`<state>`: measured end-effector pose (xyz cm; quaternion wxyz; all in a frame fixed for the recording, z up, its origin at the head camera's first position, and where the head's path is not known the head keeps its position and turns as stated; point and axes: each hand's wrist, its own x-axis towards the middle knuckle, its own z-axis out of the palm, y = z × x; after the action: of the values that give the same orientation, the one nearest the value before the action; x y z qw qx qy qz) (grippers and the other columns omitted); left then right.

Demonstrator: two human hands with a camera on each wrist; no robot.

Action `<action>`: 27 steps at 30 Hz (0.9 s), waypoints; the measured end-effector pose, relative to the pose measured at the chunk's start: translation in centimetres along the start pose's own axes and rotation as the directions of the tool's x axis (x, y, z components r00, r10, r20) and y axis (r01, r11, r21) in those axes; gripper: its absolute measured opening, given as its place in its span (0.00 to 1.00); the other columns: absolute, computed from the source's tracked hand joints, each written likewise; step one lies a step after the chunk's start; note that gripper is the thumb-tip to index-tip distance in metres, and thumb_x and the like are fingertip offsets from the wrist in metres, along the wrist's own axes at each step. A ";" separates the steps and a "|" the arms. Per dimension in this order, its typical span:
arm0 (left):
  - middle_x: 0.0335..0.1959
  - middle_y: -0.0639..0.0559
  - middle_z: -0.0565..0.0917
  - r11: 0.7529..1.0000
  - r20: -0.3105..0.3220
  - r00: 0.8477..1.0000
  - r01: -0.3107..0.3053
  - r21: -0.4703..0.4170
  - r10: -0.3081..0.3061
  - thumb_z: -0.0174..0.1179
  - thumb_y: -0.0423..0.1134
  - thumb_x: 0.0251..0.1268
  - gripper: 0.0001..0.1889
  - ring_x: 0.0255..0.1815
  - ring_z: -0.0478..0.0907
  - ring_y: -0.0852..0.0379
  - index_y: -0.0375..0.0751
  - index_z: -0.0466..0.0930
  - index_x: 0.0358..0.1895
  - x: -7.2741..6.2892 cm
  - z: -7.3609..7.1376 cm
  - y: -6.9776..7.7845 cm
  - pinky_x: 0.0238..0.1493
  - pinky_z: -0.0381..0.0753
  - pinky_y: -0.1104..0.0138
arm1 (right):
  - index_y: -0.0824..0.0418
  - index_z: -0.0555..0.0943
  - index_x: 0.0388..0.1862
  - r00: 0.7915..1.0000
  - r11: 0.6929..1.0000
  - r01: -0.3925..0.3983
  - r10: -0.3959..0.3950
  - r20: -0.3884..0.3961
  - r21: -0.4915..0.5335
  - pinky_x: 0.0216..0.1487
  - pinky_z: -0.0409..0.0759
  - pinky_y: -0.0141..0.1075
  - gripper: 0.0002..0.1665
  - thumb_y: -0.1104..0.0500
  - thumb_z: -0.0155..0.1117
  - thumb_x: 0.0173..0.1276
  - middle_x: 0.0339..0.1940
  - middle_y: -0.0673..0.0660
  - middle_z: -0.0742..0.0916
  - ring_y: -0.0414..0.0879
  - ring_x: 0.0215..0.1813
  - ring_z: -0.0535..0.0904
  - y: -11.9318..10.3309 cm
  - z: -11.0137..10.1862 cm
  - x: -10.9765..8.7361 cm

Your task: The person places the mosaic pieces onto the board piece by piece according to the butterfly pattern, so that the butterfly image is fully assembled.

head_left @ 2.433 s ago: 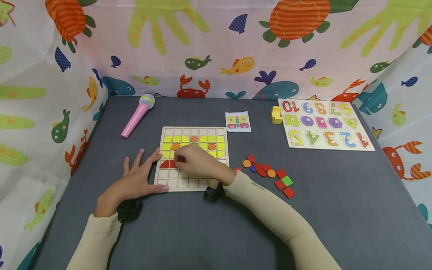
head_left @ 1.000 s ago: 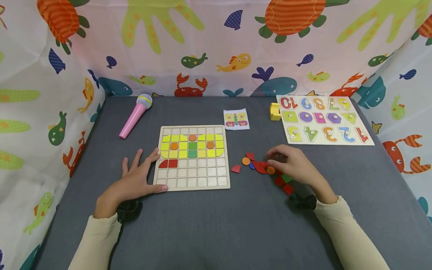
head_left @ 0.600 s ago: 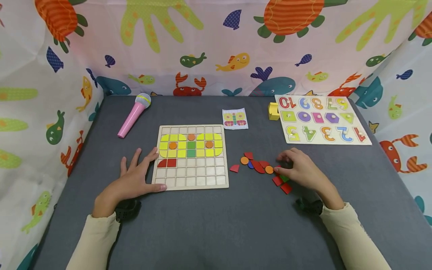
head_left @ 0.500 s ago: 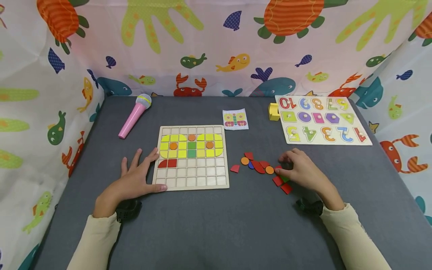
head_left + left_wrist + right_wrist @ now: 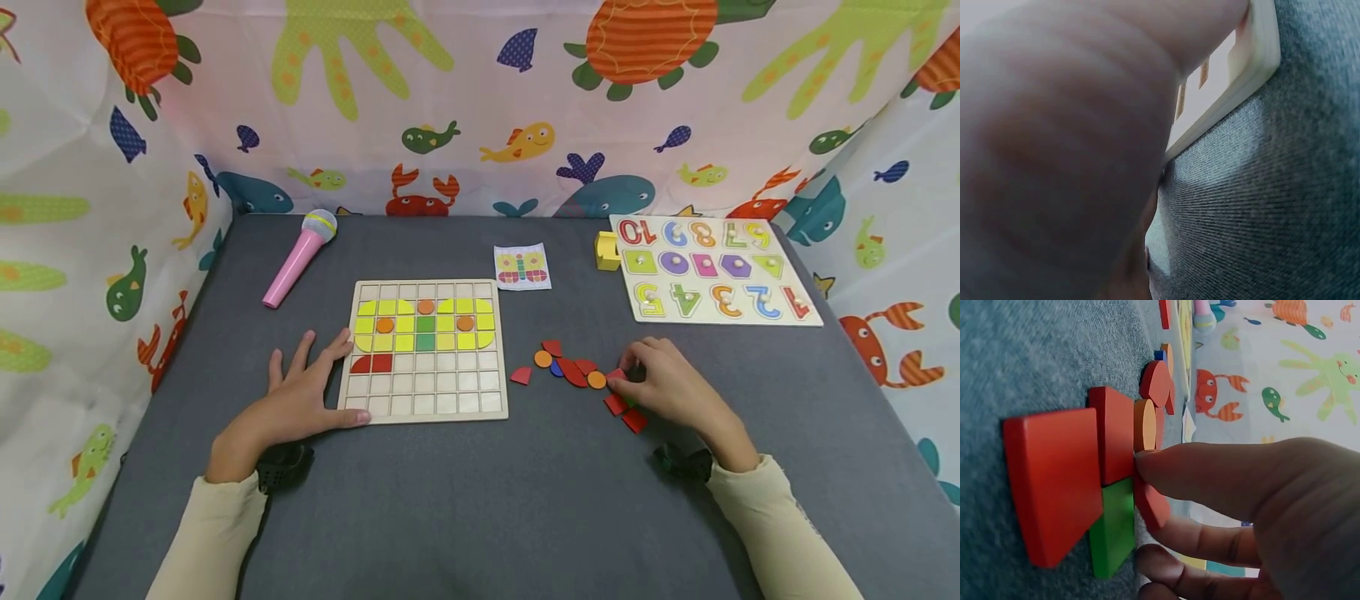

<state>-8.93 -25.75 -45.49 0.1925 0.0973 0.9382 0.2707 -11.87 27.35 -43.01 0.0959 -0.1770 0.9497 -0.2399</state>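
Note:
My left hand is spread along the left edge of the wooden grid board, its thumb at the near corner. Yellow, orange and green tiles fill several upper cells, with two red tiles at the left below them. At the loose tiles on the right, my right hand pinches a red tile between thumb and finger. In the right wrist view that tile is tilted beside an orange round tile, a green square tile and red square tiles.
A butterfly pattern card lies behind the board. A pink toy microphone is at the back left. The number puzzle board and a yellow block stand at the back right. One red quarter-round tile lies between board and pile.
My right hand left the board for the loose tiles, then shifted slightly among them and now pinches a red tile, which has lifted at one side. The left hand has stayed at the board.

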 end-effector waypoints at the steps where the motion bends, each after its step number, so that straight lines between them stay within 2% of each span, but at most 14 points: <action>1: 0.90 0.40 0.41 1.000 0.000 1.000 -0.001 -0.001 0.001 0.76 0.70 0.55 0.66 0.86 0.24 0.29 0.44 0.47 0.88 0.0 0.0 0.0 0.71 0.16 0.28 | 0.60 0.82 0.38 1.000 1.000 0.007 -0.007 -0.004 0.007 0.44 0.71 0.46 0.10 0.57 0.76 0.71 0.37 0.54 0.82 0.55 0.46 0.73 0.0 0.0 0.0; 7: 0.90 0.41 0.41 1.000 0.001 1.000 0.000 -0.002 0.000 0.75 0.70 0.55 0.66 0.86 0.24 0.29 0.43 0.47 0.88 -0.1 -0.1 0.0 0.71 0.16 0.27 | 0.60 0.80 0.40 0.999 0.989 0.039 -0.040 0.001 0.145 0.34 0.74 0.37 0.10 0.62 0.76 0.71 0.31 0.50 0.81 0.46 0.33 0.75 0.3 0.1 0.1; 10: 0.90 0.41 0.41 1.000 0.001 1.000 0.001 -0.005 -0.001 0.75 0.70 0.55 0.66 0.85 0.24 0.28 0.43 0.47 0.88 -0.1 -0.2 0.1 0.71 0.16 0.27 | 0.60 0.79 0.41 1.000 0.976 0.030 -0.031 0.001 0.215 0.31 0.74 0.34 0.10 0.63 0.75 0.73 0.30 0.50 0.82 0.45 0.31 0.76 0.3 0.0 -0.1; 14: 0.90 0.41 0.41 1.000 0.002 1.000 -0.002 -0.004 0.002 0.75 0.70 0.55 0.66 0.85 0.25 0.28 0.43 0.47 0.88 -0.1 -0.1 0.1 0.71 0.16 0.27 | 0.61 0.81 0.45 1.000 0.964 0.025 -0.023 -0.010 0.264 0.33 0.77 0.33 0.08 0.63 0.73 0.75 0.34 0.51 0.85 0.45 0.33 0.78 0.1 -0.6 -0.3; 19: 0.90 0.40 0.42 1.000 -0.002 1.000 -0.003 -0.004 0.003 0.75 0.70 0.55 0.66 0.86 0.24 0.29 0.43 0.48 0.88 -0.1 0.0 0.0 0.71 0.16 0.27 | 0.62 0.87 0.52 0.997 0.957 0.078 -0.075 -0.022 0.278 0.39 0.81 0.33 0.09 0.64 0.72 0.76 0.38 0.51 0.88 0.46 0.37 0.82 -0.7 -1.1 0.3; 27: 0.90 0.40 0.41 1.000 0.006 1.000 0.002 0.000 -0.002 0.75 0.71 0.55 0.66 0.85 0.25 0.28 0.44 0.47 0.88 -0.1 0.0 0.2 0.71 0.16 0.27 | 0.58 0.87 0.48 0.992 0.933 0.119 -0.127 0.003 0.341 0.37 0.83 0.36 0.04 0.63 0.70 0.77 0.37 0.52 0.89 0.49 0.36 0.83 -2.9 -0.8 2.1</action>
<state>-8.87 -25.60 -45.31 0.1958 0.0974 0.9376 0.2703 -13.16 24.52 -41.09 0.1219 -0.2199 0.8798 -0.4034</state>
